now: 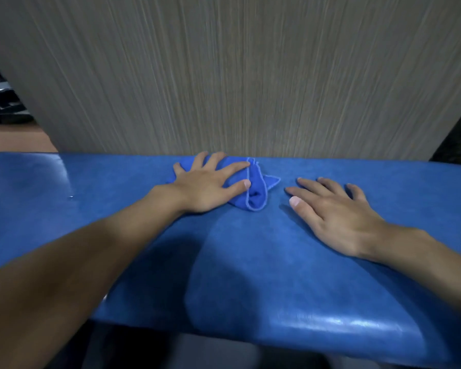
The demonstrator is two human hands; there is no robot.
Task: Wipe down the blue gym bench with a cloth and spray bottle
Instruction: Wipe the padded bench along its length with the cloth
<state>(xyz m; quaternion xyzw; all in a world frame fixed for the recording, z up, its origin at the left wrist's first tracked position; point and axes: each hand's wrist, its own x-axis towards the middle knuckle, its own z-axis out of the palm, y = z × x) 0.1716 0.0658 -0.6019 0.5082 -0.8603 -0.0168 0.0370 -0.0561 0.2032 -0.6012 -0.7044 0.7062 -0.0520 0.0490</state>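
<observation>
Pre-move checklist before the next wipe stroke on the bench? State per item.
1. Is the left hand on the cloth? Ok: it lies flat, fingers spread, pressing down.
2. Is the cloth on the bench? Ok: it is bunched up near the far edge.
3. Is the right hand off the cloth? Ok: it lies flat on the bench, apart from the cloth.
4. Is the spray bottle at hand? Cannot tell: it is not in view.
5. Is the surface wetted? Cannot tell: only a few droplets show at the left.
</observation>
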